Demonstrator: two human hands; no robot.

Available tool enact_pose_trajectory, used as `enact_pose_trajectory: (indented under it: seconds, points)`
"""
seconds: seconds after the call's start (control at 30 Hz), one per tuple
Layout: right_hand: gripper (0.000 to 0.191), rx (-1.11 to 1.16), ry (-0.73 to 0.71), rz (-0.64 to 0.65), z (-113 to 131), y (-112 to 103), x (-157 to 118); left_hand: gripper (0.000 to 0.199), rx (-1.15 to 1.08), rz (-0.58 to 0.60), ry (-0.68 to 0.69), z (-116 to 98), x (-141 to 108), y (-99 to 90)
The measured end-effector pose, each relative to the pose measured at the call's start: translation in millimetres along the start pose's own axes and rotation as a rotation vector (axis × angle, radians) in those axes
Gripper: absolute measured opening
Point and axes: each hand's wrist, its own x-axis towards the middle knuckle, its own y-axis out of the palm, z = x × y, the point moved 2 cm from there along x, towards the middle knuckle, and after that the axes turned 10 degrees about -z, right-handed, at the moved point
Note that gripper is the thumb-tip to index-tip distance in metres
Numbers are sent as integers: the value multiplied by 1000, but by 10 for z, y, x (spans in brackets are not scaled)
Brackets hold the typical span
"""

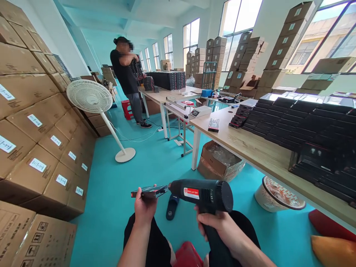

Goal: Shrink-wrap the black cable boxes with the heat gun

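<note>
From my end, the left hand grips a thin black box, and the right hand holds a heat gun, nozzle right by the box's edge. I can't tell whether that box is finished. Black boxes are stacked on the counter; one small box lies apart. Below are an open carton and a bin; a slipper sits on the floor beyond my hands.

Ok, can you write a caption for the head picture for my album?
Left hand holds a flat box; right hand aims a heat gun.
</note>
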Motion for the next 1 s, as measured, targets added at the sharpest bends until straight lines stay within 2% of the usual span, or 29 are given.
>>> enact_pose_trajectory:
  seconds: [0.13,0.27,0.33,0.43,0.53,0.63,0.7,0.77,0.83,0.9,1.0]
  points:
    - [36,19,64,86,-48,-31,31,19,25,4,82,9,-56,33]
    - [41,118,20,-39,-67,-55,73,23,29,-4,80,42,-73,52]
    - [41,132,51,-38,-67,-73,78,24,25,-23,64,51,-55,41]
    - [40,82,30,-17,-45,-91,36,22,-10,10,68,55,-9,15]
    - [39,42,38,16,-32,-20,-66,25,-2,44,24,79,29,-7]
    - [33,42,98,157,-27,135,-147,35,41,58,-76,115,15,13]
    - [30,62,58,116,-2,167,-132,36,41,40,-56,105,-35,54]
    - [34,69,-3,-19,32,101,-79,40,39,6,-5,75,-112,109]
    - [42,71,-23,-78,54,-16,-35,50,37,-4,12,44,-200,171]
    - [47,87,15,-12,54,-121,-33,57,31,21,14,19,-279,234]
    - [46,172,84,64,28,-234,-104,59,43,96,20,-12,-348,309]
